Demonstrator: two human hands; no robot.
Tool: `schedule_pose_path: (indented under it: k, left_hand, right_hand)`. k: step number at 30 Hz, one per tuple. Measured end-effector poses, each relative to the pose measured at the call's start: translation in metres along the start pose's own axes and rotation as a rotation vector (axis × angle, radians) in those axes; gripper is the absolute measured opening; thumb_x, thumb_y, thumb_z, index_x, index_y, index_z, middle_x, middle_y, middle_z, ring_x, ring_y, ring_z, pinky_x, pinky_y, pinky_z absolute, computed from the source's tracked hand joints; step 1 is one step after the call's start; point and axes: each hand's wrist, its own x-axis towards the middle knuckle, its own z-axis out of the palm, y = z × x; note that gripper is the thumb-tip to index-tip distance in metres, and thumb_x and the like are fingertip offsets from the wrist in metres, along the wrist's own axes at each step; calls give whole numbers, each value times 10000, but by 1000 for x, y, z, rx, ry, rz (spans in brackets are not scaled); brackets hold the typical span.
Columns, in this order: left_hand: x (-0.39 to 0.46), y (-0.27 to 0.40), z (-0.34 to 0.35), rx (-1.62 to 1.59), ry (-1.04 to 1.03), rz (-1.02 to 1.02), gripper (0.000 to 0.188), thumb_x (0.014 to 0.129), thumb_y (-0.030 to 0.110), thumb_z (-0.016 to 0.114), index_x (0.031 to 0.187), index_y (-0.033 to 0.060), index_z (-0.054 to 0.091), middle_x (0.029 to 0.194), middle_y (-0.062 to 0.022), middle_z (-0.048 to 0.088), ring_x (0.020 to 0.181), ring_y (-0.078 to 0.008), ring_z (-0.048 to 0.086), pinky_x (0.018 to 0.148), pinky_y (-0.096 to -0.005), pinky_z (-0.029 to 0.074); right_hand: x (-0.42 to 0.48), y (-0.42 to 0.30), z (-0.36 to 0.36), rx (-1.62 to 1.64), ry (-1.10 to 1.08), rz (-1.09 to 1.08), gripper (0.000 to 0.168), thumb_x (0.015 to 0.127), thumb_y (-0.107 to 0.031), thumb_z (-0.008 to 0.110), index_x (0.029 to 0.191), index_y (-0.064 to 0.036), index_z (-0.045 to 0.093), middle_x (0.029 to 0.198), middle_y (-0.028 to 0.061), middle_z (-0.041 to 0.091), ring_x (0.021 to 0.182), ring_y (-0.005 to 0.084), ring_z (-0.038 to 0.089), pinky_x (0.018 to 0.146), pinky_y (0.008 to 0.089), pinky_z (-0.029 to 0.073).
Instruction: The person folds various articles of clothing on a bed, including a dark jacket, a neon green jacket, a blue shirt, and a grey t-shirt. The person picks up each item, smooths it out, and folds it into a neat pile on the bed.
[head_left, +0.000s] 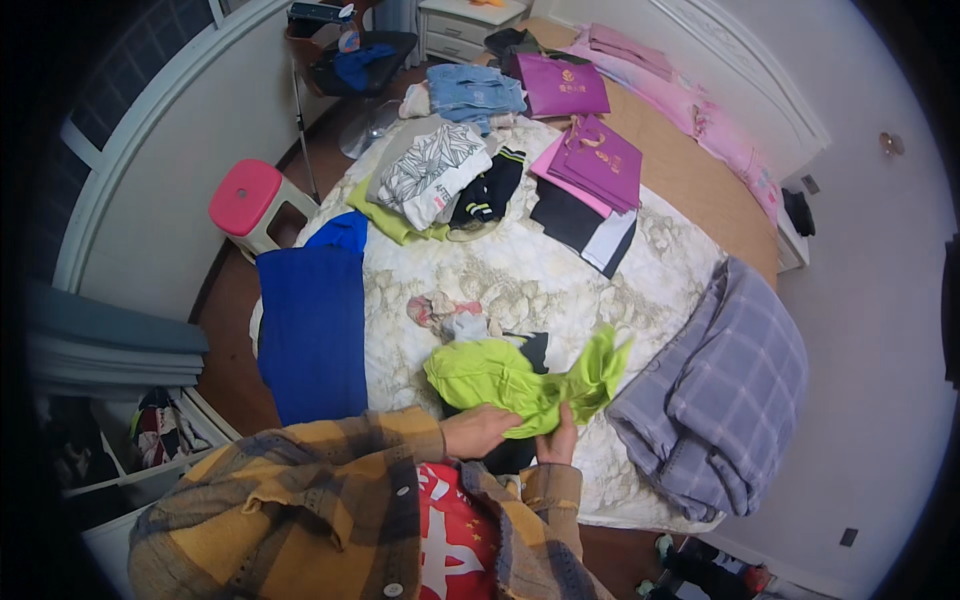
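A lime-green garment of thin fabric is stretched between my two hands over the near part of the bed. My left hand grips its lower edge, and my right hand pinches it a little further right, thumb on top. The garment's right part rises loosely and looks slightly blurred. Just beyond it lie small crumpled pink, beige and grey cloth pieces and a black-and-white item. Dark cloth shows beneath my hands, partly hidden.
Blue cloth lies at the bed's left edge, a folded grey checked blanket at the right. Farther up are a white printed shirt, folded denim and purple paper bags. A pink-topped stool stands left of the bed.
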Motion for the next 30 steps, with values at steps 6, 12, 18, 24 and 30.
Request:
schedule_pose_path:
  k: [6,12,18,24,30]
  left_hand:
    - [-37,-51,24,46,-104,-170,342,717,-2,508,1048,2,594,991,-218,612,954,-391,570,834,-451,455]
    - [-43,-38,12,-127,40,-219,249,723,88,541,943,15,633,830,-185,640,796,-322,622,709,-397,484]
    - [-12,-17,-52,-585,271,-328,170,842,74,462,924,30,606,782,-14,602,735,-100,550,673,-273,462]
    - [27,39,-207,-561,593,-68,152,854,51,451,911,42,591,814,21,570,749,-60,509,697,-210,423]
    - [16,117,-249,-456,773,258,195,825,2,438,968,16,570,850,28,559,777,-55,507,710,-200,415]
  right_hand:
    - [-16,34,-96,-466,364,123,198,888,-242,599,870,-59,528,675,11,522,550,141,530,555,337,496]
    - [8,47,-120,-460,444,34,144,846,-144,627,864,-46,523,728,49,556,632,175,564,563,358,519]
    - [20,5,-99,-104,291,-131,212,859,-69,546,1059,2,562,1012,124,624,882,247,624,717,350,525]
    - [-11,-178,7,-155,-148,-581,194,930,-107,502,1106,-34,538,1049,74,612,945,181,592,823,301,473]
    - [-107,-275,97,-130,-415,-1070,282,938,-139,529,1210,-67,502,1177,101,568,1083,209,546,952,385,425]
